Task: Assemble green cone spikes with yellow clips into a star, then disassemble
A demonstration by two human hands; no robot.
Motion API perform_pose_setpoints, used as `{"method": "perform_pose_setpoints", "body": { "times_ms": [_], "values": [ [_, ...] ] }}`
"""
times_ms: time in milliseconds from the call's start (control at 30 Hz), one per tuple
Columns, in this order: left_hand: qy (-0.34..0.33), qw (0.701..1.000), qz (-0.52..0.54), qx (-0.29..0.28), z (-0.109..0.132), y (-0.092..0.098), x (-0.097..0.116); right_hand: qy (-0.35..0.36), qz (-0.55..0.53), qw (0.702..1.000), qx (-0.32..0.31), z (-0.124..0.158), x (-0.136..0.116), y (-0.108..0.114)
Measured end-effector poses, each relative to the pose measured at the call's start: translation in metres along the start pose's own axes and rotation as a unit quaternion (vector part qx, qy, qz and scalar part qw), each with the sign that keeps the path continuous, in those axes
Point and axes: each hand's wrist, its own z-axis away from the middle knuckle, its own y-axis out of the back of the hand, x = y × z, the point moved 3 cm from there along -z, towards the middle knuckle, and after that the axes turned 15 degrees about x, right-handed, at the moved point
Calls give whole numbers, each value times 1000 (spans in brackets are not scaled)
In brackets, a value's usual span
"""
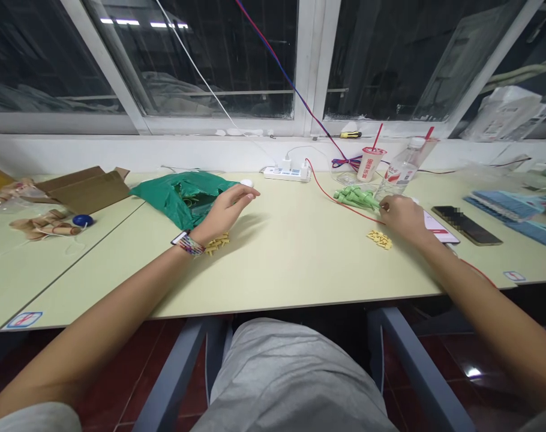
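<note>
My left hand (225, 210), a woven bracelet on its wrist, hovers beside a green plastic bag (162, 195). Its fingers are stretched out and hold nothing. The bag's mouth gapes, showing green pieces inside. Partly behind the left wrist lies a small pile of yellow folded pieces (219, 242). On the right, my right hand (403, 217) has its fingers closed at the near end of a bundle of light green folded strips (354, 197). The exact fingertip contact is partly hidden. A second yellow pile (380, 239) lies just left of this hand.
Behind the right hand stand a water bottle (398, 171) and a cup with a straw (371, 163). Two phones, one dark (466, 225), lie to its right. A red cable (320, 187) crosses the table from a power strip (284, 174). Cardboard (86, 189) and wooden pieces (45, 225) lie left.
</note>
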Motion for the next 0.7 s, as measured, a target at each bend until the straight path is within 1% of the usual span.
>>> {"method": "perform_pose_setpoints", "body": {
  "times_ms": [100,167,267,367,467,533,600,700],
  "values": [
    [-2,1000,14,-9,-1,-14,-2,40,-60,996,61,3,-18,4],
    [-2,999,25,-26,-2,-24,-2,62,-112,988,88,4,-39,7],
    [-5,998,42,-52,-3,-37,0,96,-183,973,99,6,-81,13],
    [20,995,77,-68,-2,-44,2,132,-228,961,84,11,-132,20],
    [63,989,118,-66,-1,-42,0,167,-257,950,65,18,-180,28],
    [86,987,133,-41,-2,-36,-5,180,-273,944,52,22,-207,33],
    [109,983,147,-12,-4,-28,-13,179,-281,942,39,24,-226,34],
    [135,974,184,6,-7,-18,-28,166,-291,942,25,24,-245,28]
  ]
}}
